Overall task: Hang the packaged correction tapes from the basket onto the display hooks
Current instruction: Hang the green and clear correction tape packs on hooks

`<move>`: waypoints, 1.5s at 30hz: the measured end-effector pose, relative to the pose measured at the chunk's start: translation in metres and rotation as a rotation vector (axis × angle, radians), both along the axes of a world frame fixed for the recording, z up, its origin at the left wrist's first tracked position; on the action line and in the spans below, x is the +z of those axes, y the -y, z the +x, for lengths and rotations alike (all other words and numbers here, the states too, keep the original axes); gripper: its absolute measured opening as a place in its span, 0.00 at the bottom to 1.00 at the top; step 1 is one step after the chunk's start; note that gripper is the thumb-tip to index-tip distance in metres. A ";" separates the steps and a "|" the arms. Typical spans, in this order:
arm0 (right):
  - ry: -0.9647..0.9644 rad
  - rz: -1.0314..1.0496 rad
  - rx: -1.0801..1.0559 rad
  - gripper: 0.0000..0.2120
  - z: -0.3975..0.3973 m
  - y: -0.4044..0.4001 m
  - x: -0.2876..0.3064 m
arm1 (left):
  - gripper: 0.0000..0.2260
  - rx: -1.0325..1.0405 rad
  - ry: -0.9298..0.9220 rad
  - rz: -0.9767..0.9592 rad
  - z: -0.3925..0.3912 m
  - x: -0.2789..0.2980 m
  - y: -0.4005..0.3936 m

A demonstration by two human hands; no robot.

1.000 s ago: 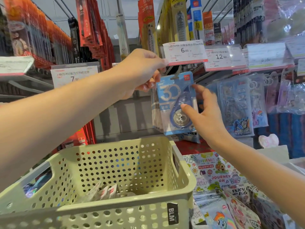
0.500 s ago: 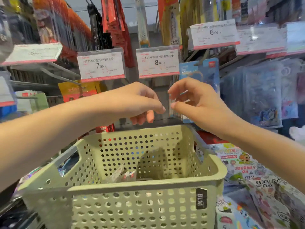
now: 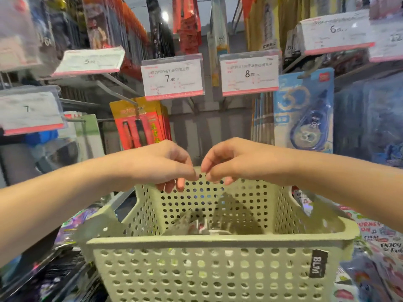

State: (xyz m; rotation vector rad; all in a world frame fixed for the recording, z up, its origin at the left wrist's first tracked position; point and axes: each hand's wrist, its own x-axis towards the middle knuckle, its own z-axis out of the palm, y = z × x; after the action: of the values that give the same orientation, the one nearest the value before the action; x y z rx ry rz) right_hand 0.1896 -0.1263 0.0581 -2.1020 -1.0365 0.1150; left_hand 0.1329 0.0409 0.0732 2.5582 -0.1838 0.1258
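Hands: left hand (image 3: 161,164) and right hand (image 3: 237,160) are held loosely curled, empty, fingertips nearly met above basket (image 3: 218,243); hung correction tape (image 3: 304,110) is seen up-right of them.

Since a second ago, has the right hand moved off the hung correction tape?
Yes. The right hand has dropped down-left from the hung correction tape to above the basket, empty.

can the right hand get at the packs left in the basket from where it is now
Probably yes. The right hand hovers empty above the basket, whose top is open, and the packs lie uncovered on its floor. The left hand is beside it, not underneath.
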 end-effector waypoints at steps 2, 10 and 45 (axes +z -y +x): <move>-0.058 -0.041 0.007 0.03 0.001 -0.011 -0.001 | 0.06 0.004 0.000 -0.015 0.000 -0.002 -0.007; -0.281 -0.262 -0.052 0.07 0.011 -0.045 -0.008 | 0.03 0.032 0.016 0.038 0.004 -0.007 -0.024; -0.671 0.051 -0.337 0.12 0.005 -0.052 -0.025 | 0.16 -0.006 0.118 -0.498 0.004 -0.026 -0.075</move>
State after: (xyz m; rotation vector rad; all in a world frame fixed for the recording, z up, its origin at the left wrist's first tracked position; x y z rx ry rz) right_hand 0.1942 -0.0740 0.0332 -1.9426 -0.2811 0.5720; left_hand 0.1368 0.1161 0.0472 2.0557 -0.1793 0.2825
